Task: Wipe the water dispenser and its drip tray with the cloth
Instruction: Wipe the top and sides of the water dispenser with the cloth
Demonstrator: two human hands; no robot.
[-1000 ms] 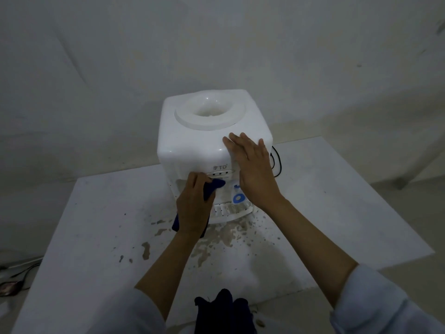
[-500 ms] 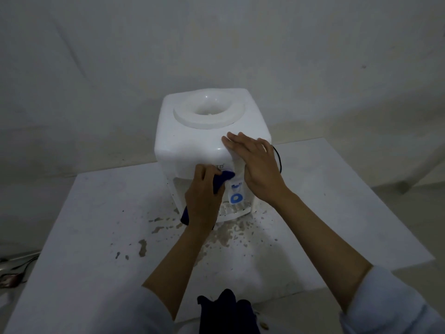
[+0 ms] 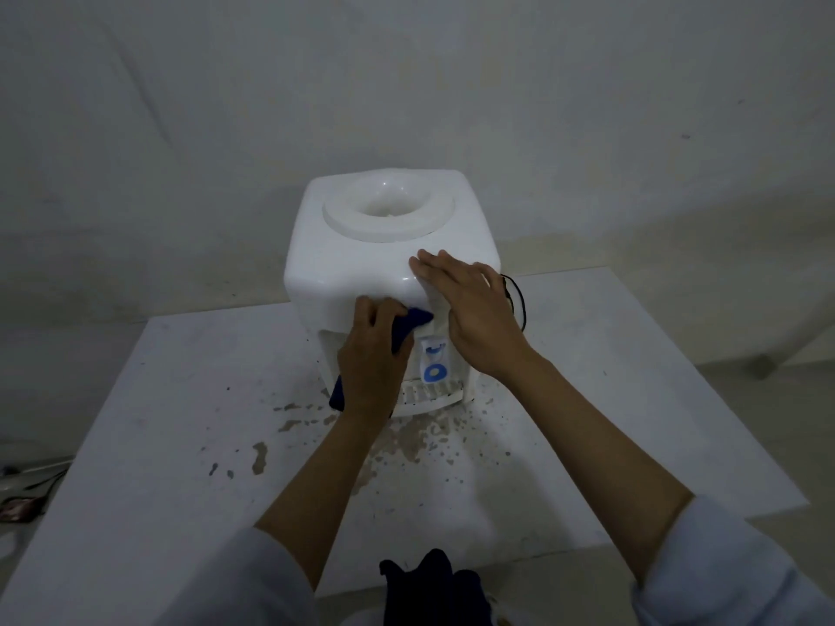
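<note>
A white tabletop water dispenser [image 3: 343,259] stands at the back of a white table [image 3: 149,467], its bottle well open on top. My left hand [image 3: 368,359] is shut on a dark blue cloth [image 3: 409,325] and presses it against the dispenser's front, just under the upper edge. My right hand [image 3: 474,318] lies flat, fingers spread, on the top right front corner of the dispenser. The slotted drip tray [image 3: 429,395] shows at the base, partly hidden by my left wrist. A blue tap label [image 3: 434,364] sits between my hands.
Brown stains and splashes [image 3: 406,445] mark the table in front of the dispenser. A black cord [image 3: 519,305] hangs behind its right side. Another dark cloth [image 3: 429,585] lies at the table's near edge. Cables [image 3: 27,481] lie on the floor at the left. A wall stands close behind.
My left hand has slid the cloth upward on the dispenser's front, from near the tray to just under the top edge. My right hand stays on the top corner.
</note>
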